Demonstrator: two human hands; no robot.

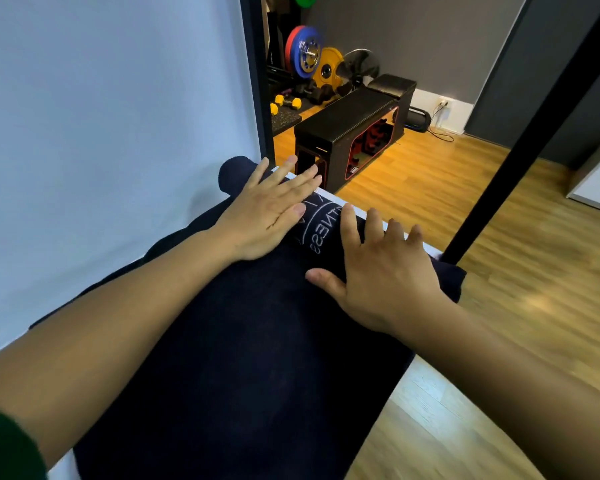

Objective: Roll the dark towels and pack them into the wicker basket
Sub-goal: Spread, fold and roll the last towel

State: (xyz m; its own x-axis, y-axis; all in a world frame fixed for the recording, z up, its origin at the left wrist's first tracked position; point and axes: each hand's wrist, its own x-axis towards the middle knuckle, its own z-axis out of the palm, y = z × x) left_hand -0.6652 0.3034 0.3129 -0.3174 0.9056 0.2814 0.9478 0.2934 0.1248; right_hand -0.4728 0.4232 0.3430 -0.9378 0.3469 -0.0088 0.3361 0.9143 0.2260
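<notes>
I log one dark towel [250, 341], navy, lying on the white table [84, 168]. Its near part is spread flat and its far part is wound into a roll [321, 233]. All places below are given from that towel.

The left hand [267, 216] lies palm down on the roll's left part, fingers straight and spread, gripping nothing, just pressing. The right hand [385, 282] lies on the roll's right part. Its fingers [349, 230] are loosely extended and draped over the top of the roll, with the thumb splayed onto the flat cloth on the near side. I read no pinch or grasp there either.

White stitched lettering [317, 233] shows on the roll between the two hands, and I can read only "NESS". The roll's left end sticks out past the left hand. Its right end pokes out beyond the right hand, next to the foot of a black post [520, 150].

A green sleeve [4, 445] shows at the towel's near left corner.

Beyond the towel's far edge and down on the wood floor [499, 306] stands a black bench [347, 133] with red trim. Farther behind it are coloured weight plates [305, 51], yellow dumbbells [286, 102] and a fan [359, 65].
</notes>
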